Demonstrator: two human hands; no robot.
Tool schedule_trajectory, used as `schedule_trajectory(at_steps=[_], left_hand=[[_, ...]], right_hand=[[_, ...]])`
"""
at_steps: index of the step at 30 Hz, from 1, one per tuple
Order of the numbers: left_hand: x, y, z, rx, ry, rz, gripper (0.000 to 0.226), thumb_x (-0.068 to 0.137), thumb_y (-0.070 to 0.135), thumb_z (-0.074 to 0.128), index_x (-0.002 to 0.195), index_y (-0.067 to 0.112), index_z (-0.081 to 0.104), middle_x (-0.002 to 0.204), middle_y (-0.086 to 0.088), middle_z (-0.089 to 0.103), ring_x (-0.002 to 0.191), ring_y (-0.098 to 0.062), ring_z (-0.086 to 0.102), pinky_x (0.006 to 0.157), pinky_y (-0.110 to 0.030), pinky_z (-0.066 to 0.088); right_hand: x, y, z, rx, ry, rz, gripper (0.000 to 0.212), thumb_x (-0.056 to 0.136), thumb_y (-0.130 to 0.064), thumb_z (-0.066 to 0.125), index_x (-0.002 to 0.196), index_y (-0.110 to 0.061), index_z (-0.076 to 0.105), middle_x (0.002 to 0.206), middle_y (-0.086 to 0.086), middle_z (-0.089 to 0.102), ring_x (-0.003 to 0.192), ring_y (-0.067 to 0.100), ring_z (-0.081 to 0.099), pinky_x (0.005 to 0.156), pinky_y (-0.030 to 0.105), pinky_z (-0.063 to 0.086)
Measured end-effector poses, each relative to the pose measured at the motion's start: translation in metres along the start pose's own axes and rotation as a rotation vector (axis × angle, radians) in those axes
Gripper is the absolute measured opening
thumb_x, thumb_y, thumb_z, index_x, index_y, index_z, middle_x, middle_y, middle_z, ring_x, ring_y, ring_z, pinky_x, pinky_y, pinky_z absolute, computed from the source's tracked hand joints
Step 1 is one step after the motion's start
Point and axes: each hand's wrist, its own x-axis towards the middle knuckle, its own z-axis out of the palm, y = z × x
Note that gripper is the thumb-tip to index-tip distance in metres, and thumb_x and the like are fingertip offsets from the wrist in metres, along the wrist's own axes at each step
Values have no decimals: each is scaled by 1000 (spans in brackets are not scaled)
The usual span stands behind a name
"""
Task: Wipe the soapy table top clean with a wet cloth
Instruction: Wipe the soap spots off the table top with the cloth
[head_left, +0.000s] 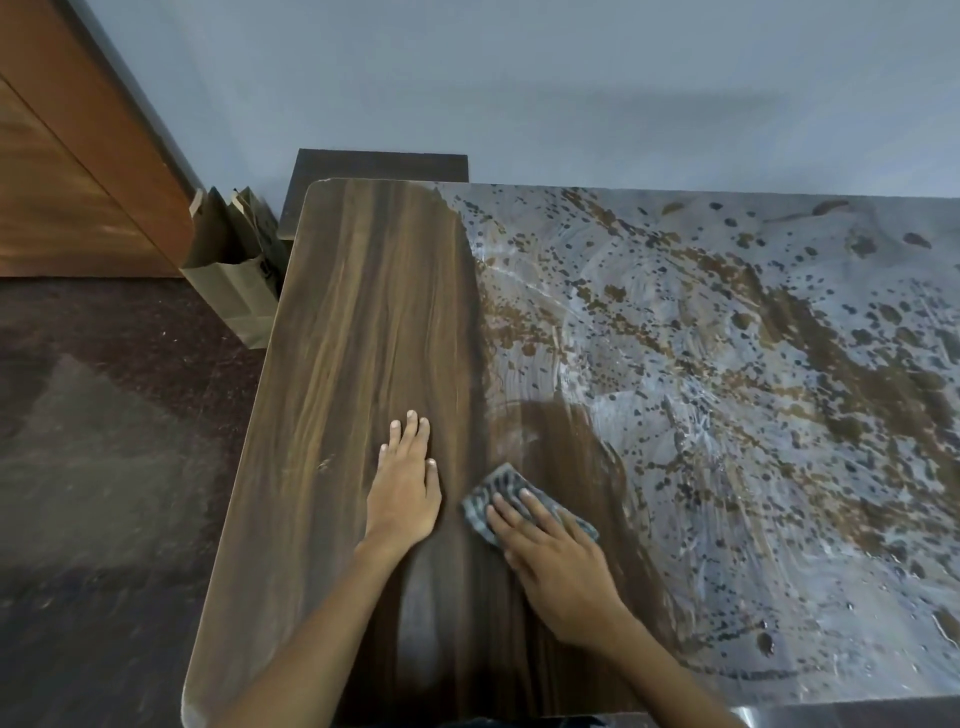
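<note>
Mid-wipe. Right hand (558, 566) flat, pressing cloth (501, 493) onto table top (363, 322), lower centre of frame. Left hand (408, 488) spread, bracing beside it, holding nothing. Soap film (727, 374) covering frame right; next stroke probably rightward.

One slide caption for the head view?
Right hand presses cloth on half-wiped soapy table; left hand rests flat.
</note>
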Motion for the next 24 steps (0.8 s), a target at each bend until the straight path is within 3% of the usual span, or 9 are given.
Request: schedule_trajectory(at_steps=[2, 5, 8, 11, 15, 17, 20, 24], left_hand=[[-2, -4, 0, -15, 5, 20, 51, 98, 12, 34, 146, 9, 19, 156, -3, 9, 143, -16, 0, 113, -28, 1], [-5, -7, 0, -4, 15, 49, 50, 98, 13, 34, 146, 9, 19, 155, -2, 10, 138, -8, -2, 112, -26, 0], [-9, -6, 2, 36, 29, 53, 49, 99, 15, 33, 145, 9, 19, 155, -3, 11, 138, -9, -2, 112, -27, 2], [-10, -3, 2, 46, 12, 26, 49, 99, 14, 32, 146, 9, 19, 155, -3, 11, 143, -17, 3, 114, -30, 4], [-8, 1, 1, 54, 6, -7, 50, 98, 14, 33, 146, 9, 19, 155, -3, 12, 144, -19, 4, 115, -34, 7], [-6, 3, 2, 72, 11, -15, 50, 98, 14, 32, 146, 9, 19, 155, -4, 12, 144, -20, 5, 116, -35, 8], [-5, 6, 4, 99, 15, -42, 50, 99, 15, 30, 147, 11, 17, 156, -3, 11, 144, -20, 4, 116, -36, 8], [-2, 11, 5, 135, 14, -71, 50, 99, 15, 28, 147, 12, 15, 156, -2, 8, 144, -21, 1, 116, -37, 6]], right_hand=[[1, 25, -13, -1, -16, 77, 47, 94, -39, 31, 141, -36, 32, 145, -18, 30, 137, 8, 24, 103, 35, 30], [42, 60, -31, 31, 15, 237, 48, 101, -39, 17, 147, -36, 6, 153, -19, 2, 142, 8, -6, 116, 38, 11], [95, 58, -45, 89, 45, 362, 49, 103, -33, 18, 150, -29, 5, 157, -12, 0, 144, 15, -6, 116, 44, 12], [108, 26, -33, 85, 32, 225, 51, 102, -28, 22, 150, -28, 4, 155, -12, -3, 144, 15, -8, 117, 47, 10], [47, 0, -12, 45, 37, -87, 50, 99, -27, 27, 148, -30, 18, 154, -14, 12, 142, 9, -2, 114, 42, 10], [25, 18, -14, 56, -20, -106, 50, 99, -32, 21, 148, -35, 11, 151, -21, 2, 140, 4, -11, 113, 37, 1], [31, 68, -32, 40, 20, 77, 48, 101, -33, 18, 147, -36, 5, 148, -23, -7, 137, 2, -15, 116, 39, 3], [106, 105, -63, 84, 2, 347, 50, 103, -31, 18, 151, -26, 4, 157, -8, -3, 144, 17, -6, 115, 45, 13]])
